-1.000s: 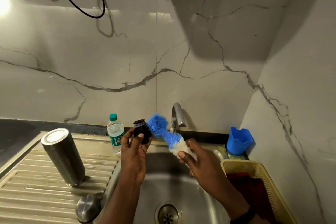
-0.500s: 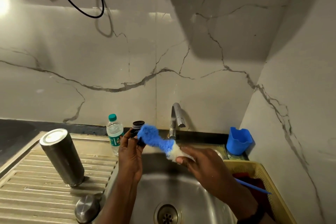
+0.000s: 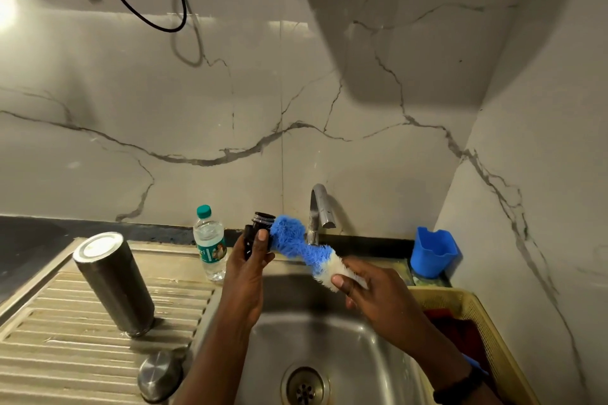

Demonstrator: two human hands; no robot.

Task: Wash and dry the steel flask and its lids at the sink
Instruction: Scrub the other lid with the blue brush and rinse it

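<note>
Steel dominates here: the sink (image 3: pixel 362 348), a smooth brushed basin with a round perforated drain, sits beside a ribbed draining board (image 3: pixel 65 322) of the same metal. On that board, near its back-left corner, the steel flask (image 3: pixel 113 283) stands mouth-down, a matte cylinder tilted slightly, its flat shiny base uppermost. Near the board's front edge, close to the basin's rim, lies a domed steel lid (image 3: pixel 159 375).

Over the basin's back edge, the left hand (image 3: pixel 248 276) is closed round a black plastic inner lid (image 3: pixel 258 233), a threaded round stopper, thumb pressed on its side. The right hand (image 3: pixel 378 296) is curled tight on the white-bristled neck of a bottle brush (image 3: pixel 297 245), whose fluffy blue head touches the stopper.

A clear plastic water bottle (image 3: pixel 210 245) with a green cap stands at the board's back edge, beside the basin. A curved metal tap (image 3: pixel 319 210) rises behind the basin. In the right back corner sits a blue plastic cup (image 3: pixel 434 251); along the basin's right edge is a yellow mesh basket (image 3: pixel 487 322) holding something dark red.
</note>
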